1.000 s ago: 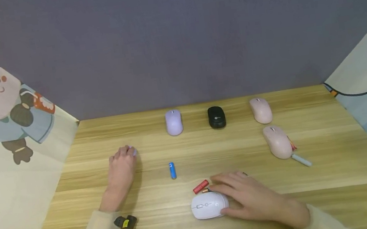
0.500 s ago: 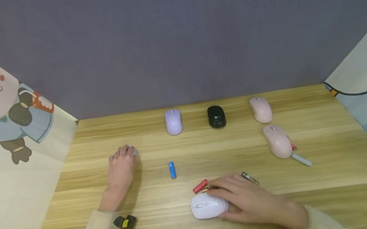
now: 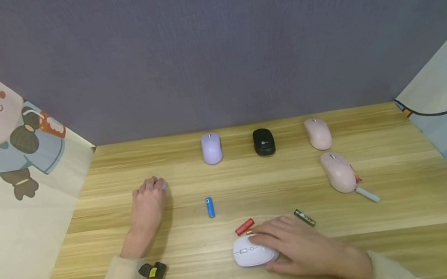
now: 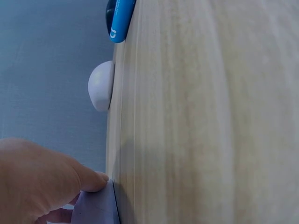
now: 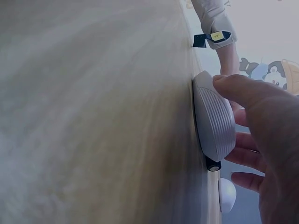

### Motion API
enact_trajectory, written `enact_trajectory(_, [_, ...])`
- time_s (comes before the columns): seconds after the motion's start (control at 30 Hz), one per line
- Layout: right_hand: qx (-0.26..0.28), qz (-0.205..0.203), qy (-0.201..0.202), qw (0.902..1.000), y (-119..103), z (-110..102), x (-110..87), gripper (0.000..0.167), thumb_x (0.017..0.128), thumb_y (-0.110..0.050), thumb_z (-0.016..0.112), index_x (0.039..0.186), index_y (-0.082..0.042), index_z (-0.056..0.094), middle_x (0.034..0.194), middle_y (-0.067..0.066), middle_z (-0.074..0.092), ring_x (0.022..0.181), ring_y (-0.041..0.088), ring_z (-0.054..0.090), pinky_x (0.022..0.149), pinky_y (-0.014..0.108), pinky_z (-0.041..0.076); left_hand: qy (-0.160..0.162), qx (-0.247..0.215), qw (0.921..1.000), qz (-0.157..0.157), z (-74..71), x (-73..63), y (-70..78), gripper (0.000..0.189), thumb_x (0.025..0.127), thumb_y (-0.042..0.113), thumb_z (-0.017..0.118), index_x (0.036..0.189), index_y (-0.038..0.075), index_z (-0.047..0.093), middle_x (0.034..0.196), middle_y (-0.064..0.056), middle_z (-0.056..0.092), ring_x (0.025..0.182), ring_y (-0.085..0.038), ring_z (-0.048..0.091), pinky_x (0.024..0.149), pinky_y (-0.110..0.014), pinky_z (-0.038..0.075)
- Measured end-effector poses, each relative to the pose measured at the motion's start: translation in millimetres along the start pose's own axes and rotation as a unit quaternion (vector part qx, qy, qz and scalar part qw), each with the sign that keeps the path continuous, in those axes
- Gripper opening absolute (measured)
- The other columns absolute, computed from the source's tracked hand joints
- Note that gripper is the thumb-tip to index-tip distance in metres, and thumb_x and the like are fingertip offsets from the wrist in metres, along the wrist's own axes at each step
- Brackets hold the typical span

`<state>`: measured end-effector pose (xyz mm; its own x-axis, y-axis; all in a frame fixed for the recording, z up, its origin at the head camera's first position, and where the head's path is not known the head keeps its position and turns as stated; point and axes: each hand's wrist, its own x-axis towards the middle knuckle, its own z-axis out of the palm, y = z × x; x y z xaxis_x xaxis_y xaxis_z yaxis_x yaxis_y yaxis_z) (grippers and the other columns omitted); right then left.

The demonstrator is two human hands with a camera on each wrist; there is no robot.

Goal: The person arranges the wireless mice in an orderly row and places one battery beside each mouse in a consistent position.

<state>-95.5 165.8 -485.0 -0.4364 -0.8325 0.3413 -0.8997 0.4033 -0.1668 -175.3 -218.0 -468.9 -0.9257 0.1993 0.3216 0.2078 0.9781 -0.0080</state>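
In the head view, my left hand [image 3: 149,206] grips a light purple mouse [image 3: 161,184] at the table's left, mostly covered by its fingers. The left wrist view shows the thumb against the side of that purple mouse [image 4: 96,207]. My right hand [image 3: 301,247] lies over the rear of a white mouse [image 3: 248,251] near the front. In the right wrist view, the thumb is on one side of the white mouse [image 5: 215,116] and the fingers are on the other. A copper-ended battery [image 3: 249,232] shows beside the right fingers, partly hidden; a red battery [image 3: 245,226] lies just beyond.
A blue battery [image 3: 210,207] and a green battery [image 3: 304,218] lie mid-table. Along the back stand a purple mouse [image 3: 211,148], a black mouse [image 3: 264,142] and a pink mouse [image 3: 318,134]. Another pink mouse [image 3: 338,172] sits beside a grey stick-like piece [image 3: 368,194].
My right hand has shifted slightly left and farther onto the white mouse, baring the green battery behind it. My left hand has stayed in place.
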Motion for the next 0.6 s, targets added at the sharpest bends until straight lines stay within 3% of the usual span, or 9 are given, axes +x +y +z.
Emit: enact_trajectory(0.6, [0.002,-0.003,-0.013,0.9999,-1.6,4.7,3.7,0.060,0.091,-0.049,0.075,0.140,-0.018,0.060,0.139,-0.002,0.061,0.120,0.014,0.060,0.102,0.034,0.054,-0.007,0.002,1.0000,-0.001,0.0,-0.6,0.0,0.026,0.097,0.003,0.069,0.120,-0.008,0.069,0.123,-0.029,0.068,0.111,-0.046,0.069,0.085,-0.058,0.062])
